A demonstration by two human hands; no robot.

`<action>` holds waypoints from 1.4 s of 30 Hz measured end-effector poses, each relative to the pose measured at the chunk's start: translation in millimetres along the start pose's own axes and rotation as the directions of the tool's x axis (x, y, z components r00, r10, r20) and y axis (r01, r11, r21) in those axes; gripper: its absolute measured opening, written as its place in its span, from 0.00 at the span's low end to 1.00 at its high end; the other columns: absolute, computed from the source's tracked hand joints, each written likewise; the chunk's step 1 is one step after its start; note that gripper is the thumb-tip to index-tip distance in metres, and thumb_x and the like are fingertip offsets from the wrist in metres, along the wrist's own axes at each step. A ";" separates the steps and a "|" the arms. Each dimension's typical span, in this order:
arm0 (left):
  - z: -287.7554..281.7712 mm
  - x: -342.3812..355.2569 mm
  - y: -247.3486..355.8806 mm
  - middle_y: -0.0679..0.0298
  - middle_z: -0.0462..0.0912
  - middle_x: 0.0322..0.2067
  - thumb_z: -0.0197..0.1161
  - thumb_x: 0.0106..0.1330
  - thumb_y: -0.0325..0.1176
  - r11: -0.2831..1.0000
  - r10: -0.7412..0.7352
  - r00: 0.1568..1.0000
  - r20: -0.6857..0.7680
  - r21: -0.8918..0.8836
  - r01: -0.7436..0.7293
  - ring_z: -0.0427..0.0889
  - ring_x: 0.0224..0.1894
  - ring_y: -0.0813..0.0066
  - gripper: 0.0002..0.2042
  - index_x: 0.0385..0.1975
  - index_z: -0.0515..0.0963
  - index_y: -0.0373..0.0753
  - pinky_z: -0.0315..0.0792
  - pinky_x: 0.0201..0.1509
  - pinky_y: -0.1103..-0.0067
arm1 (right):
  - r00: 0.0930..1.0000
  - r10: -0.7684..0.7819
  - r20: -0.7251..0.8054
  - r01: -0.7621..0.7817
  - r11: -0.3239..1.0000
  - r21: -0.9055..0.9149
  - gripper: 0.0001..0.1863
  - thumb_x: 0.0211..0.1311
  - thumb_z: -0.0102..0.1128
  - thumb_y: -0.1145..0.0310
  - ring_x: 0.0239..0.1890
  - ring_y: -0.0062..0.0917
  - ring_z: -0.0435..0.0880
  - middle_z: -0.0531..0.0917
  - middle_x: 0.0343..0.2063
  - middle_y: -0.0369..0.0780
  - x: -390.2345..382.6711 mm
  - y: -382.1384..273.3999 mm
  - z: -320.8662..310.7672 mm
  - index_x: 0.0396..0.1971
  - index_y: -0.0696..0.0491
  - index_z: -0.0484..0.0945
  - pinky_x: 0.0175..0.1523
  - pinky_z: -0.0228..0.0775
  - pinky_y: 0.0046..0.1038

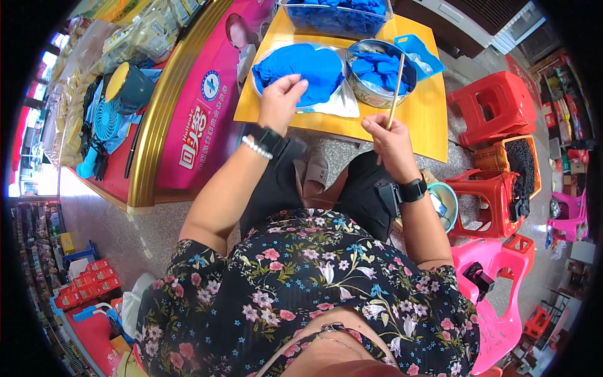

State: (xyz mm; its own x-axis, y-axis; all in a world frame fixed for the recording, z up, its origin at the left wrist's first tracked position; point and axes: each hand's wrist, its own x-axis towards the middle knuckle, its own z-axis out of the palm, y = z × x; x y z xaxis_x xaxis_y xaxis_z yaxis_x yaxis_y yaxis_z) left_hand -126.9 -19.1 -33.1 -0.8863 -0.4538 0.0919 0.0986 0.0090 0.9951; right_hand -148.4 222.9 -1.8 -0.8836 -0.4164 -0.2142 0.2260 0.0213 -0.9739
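Pinches a slim, round, straw-coloured stick (pixel 398 81) between thumb and curled fingers of the right hand (pixel 391 141), slanting it upward with the far tip in front of a round tin (pixel 370 96). Holds the left hand (pixel 281 100) at a soft, crumpled heap of bright-blue sheets (pixel 298 63), thumb and fingertips drawn close together; cannot tell whether gripping any of it. Has the heap lying on the left part of a smooth yellow counter (pixel 430 129), with a wrinkled white sheet (pixel 344 103) poking out beneath. Just right of the heap, inside the patterned tin, loosely folded blue pieces (pixel 377 66). Behind both, more ruffled blue in a clear, hard-walled plastic tub (pixel 339 25); beside the tin, a light-blue plastic basket (pixel 430 63) with rounded corners. Wears pale, round beads (pixel 256 146) on the left wrist and a thin black shirt (pixel 295 270) printed with flowers.
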 end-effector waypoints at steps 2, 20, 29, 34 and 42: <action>2.2 -23.9 16.6 0.69 0.80 0.33 0.62 0.61 0.30 0.994 -0.034 0.998 0.055 -0.100 0.039 0.75 0.35 0.85 0.11 0.39 0.78 0.30 0.70 0.40 0.86 | 0.999 0.030 0.044 -0.033 0.996 0.085 0.12 0.59 0.62 0.62 0.12 0.07 0.55 0.64 0.12 0.24 -1.9 -13.4 13.0 0.36 0.55 0.76 0.17 0.45 0.14; 12.9 -94.0 72.5 0.65 0.82 0.33 0.62 0.61 0.25 0.985 0.016 0.978 0.208 -0.170 0.020 0.78 0.34 0.85 0.07 0.37 0.78 0.32 0.72 0.40 0.87 | 0.974 -0.101 0.201 0.046 0.963 0.266 0.07 0.58 0.61 0.68 0.17 0.06 0.63 0.74 0.19 0.26 -33.2 -35.3 39.7 0.35 0.53 0.78 0.21 0.51 0.12; 17.2 -104.4 85.9 0.65 0.81 0.34 0.62 0.60 0.25 0.965 -0.094 0.939 0.331 -0.202 0.168 0.79 0.36 0.83 0.08 0.39 0.77 0.31 0.74 0.42 0.85 | 0.976 -0.092 0.200 0.041 0.968 0.248 0.08 0.57 0.64 0.65 0.17 0.06 0.65 0.77 0.21 0.27 -36.6 -38.6 37.0 0.33 0.53 0.79 0.21 0.52 0.12; 11.8 -108.2 87.6 0.66 0.81 0.35 0.60 0.62 0.24 0.961 -0.138 0.890 0.435 -0.158 0.227 0.78 0.36 0.84 0.09 0.41 0.76 0.32 0.72 0.44 0.86 | 0.992 0.017 0.126 -0.055 0.951 0.304 0.07 0.58 0.63 0.64 0.14 0.08 0.61 0.71 0.17 0.25 -38.7 -43.5 42.8 0.28 0.49 0.75 0.19 0.48 0.14; 7.3 -106.5 86.3 0.65 0.81 0.35 0.59 0.63 0.27 0.967 -0.101 0.933 0.346 -0.188 0.175 0.78 0.35 0.85 0.09 0.41 0.77 0.31 0.73 0.42 0.86 | 0.971 -0.006 0.239 -0.085 0.925 0.369 0.06 0.61 0.60 0.66 0.14 0.08 0.56 0.65 0.15 0.24 -33.0 -25.6 33.8 0.28 0.50 0.74 0.20 0.45 0.15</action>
State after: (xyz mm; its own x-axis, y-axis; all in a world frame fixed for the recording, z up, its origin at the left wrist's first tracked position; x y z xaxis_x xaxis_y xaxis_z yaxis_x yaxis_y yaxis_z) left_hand -27.3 36.5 43.3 -0.9933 -0.1157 -0.0023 0.0254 -0.2379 0.9710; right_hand -111.2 205.4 32.7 -0.7613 -0.6216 -0.1845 0.4361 -0.2803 -0.8551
